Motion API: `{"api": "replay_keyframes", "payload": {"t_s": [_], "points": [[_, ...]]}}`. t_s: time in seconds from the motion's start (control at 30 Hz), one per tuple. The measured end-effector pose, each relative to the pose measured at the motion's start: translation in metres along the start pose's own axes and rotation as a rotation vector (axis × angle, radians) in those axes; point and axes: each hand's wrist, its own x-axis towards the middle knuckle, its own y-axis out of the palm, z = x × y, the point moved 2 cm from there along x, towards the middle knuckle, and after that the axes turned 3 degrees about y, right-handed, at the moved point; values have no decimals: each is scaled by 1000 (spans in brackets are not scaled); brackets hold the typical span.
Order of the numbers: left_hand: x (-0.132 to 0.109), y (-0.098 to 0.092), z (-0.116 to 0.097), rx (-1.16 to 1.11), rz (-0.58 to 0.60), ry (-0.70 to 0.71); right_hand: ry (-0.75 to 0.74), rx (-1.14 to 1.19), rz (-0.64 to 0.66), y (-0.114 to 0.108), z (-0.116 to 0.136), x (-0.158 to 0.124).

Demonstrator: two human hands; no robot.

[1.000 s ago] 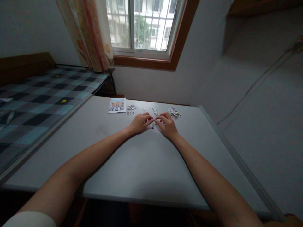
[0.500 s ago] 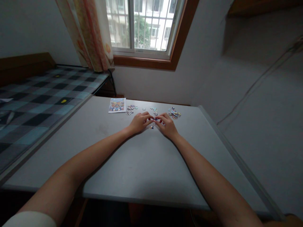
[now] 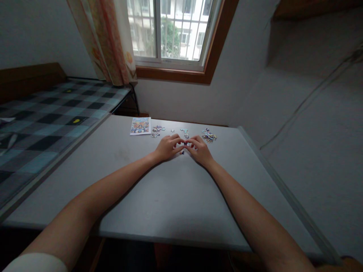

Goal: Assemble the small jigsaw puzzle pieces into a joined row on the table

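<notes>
My left hand (image 3: 168, 146) and my right hand (image 3: 199, 149) meet over the table, their fingertips closed on small dark puzzle pieces (image 3: 185, 143) between them. The fingers partly hide these pieces, so I cannot tell how they fit together. Just below the fingertips, a loose puzzle piece (image 3: 182, 152) with dark and orange colours lies on the table. Beyond my hands is a joined strip of puzzle pieces (image 3: 186, 133), pale at its far end. A heap of mixed puzzle pieces (image 3: 209, 135) lies beyond my right hand.
A grey-white table (image 3: 170, 200) stretches beneath my arms. At its far left lies a printed picture sheet (image 3: 140, 125), with a cluster of pieces (image 3: 157, 130) beside it and a single piece (image 3: 172, 130) farther right. A bed with a checked cover (image 3: 56, 113) adjoins the left edge.
My fingertips have come slightly closer together around the small dark pieces, which have shifted a little. Both arms and the other puzzle pieces stay where they were.
</notes>
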Motion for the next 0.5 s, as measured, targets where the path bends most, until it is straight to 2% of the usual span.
{"api": "replay_keyframes", "payload": {"t_s": [0.2,0.5], "points": [[-2,2,1,115,-20,59,-9,6,20,2,-3,-1],[-2,1,0,101,-25,39,-8,-10,16,0,-2,0]]}}
